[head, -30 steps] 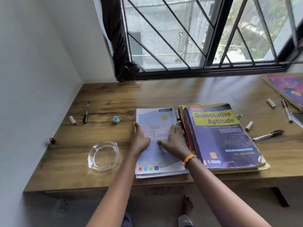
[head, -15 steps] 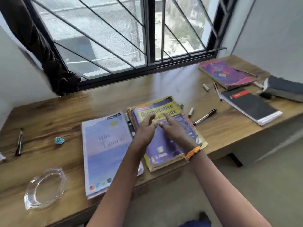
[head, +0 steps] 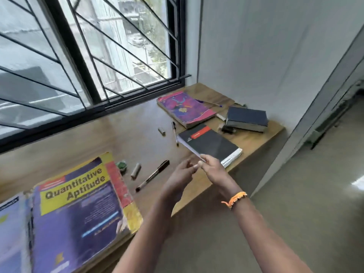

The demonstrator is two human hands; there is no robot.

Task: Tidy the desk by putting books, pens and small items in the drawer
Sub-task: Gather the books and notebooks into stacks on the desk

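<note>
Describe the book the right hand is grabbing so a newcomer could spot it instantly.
Start at the window and follow the wooden desk to its right end. There a black notebook lies flat by the front edge, the right hand pinching its near corner. Only it has an orange-red label and white spiral binding; the pink book and the thick dark book don't.

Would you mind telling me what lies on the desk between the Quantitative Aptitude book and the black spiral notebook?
In the head view, between the Quantitative Aptitude book and the black spiral notebook lie a small green object, a pen cap and a black pen.
</note>
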